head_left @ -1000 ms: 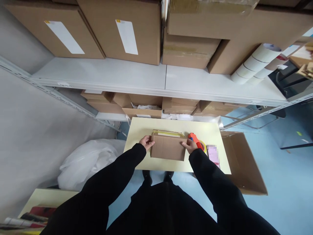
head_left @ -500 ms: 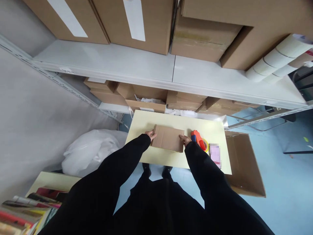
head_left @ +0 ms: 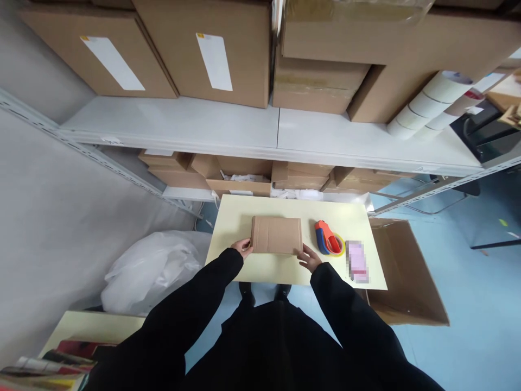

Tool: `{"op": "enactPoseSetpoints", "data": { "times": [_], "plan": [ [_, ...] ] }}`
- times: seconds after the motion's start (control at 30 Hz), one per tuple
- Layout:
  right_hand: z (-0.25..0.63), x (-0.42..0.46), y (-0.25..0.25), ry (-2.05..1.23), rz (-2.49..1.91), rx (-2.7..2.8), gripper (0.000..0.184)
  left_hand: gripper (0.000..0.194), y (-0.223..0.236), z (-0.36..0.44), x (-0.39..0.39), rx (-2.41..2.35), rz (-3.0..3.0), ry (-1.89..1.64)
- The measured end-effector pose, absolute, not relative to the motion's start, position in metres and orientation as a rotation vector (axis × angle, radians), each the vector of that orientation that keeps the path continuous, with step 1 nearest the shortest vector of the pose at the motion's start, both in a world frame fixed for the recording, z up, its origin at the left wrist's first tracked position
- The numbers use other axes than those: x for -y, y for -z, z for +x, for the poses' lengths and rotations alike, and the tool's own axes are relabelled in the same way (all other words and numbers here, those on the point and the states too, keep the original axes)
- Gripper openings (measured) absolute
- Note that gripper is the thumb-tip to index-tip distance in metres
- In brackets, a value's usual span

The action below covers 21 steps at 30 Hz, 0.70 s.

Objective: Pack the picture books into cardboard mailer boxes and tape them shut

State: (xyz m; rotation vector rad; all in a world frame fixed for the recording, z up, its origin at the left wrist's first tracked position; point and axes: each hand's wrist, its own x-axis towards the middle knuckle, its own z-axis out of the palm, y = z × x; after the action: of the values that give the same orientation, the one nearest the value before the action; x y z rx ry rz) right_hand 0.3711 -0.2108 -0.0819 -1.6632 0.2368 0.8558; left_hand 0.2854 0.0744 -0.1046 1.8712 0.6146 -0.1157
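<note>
A small closed cardboard box [head_left: 277, 235] lies flat on the pale yellow table [head_left: 268, 269]. My left hand [head_left: 243, 247] is at the box's near left corner, its fingers bent and pinching the edge. At the near right corner is my right hand [head_left: 309, 257], its fingers spread and one fingertip touching or almost touching the box. To the right of the box lies an orange and blue tape dispenser [head_left: 324, 237] with a roll of yellow tape. Beyond it rests a flat pinkish item [head_left: 357, 261], blurred out.
A grey shelf [head_left: 183, 119] with large cardboard boxes [head_left: 228, 60] and white rolls [head_left: 423, 103] stands behind the table. On the right is an open carton [head_left: 407, 271] on the floor. White plastic bags [head_left: 154, 269] and a stand with books [head_left: 73, 353] are at left.
The box has turned slightly and now lies squarer to me. Both hands have slid towards its near corners, and my right fingers have come off its right edge and spread.
</note>
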Motion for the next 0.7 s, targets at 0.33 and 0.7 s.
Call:
{"op": "enactPoseSetpoints", "data": {
  "times": [0.33, 0.7],
  "plan": [
    [0.411, 0.203, 0.079, -0.602, -2.179, 0.074, 0.055, 0.054, 0.094, 0.286, -0.086, -0.671, 1.970, 0.111],
    [0.439, 0.256, 0.087, -0.494, -3.137, 0.033, 0.033, 0.054, 0.090, 0.308, -0.088, -0.672, 2.222, 0.097]
  ]
}}
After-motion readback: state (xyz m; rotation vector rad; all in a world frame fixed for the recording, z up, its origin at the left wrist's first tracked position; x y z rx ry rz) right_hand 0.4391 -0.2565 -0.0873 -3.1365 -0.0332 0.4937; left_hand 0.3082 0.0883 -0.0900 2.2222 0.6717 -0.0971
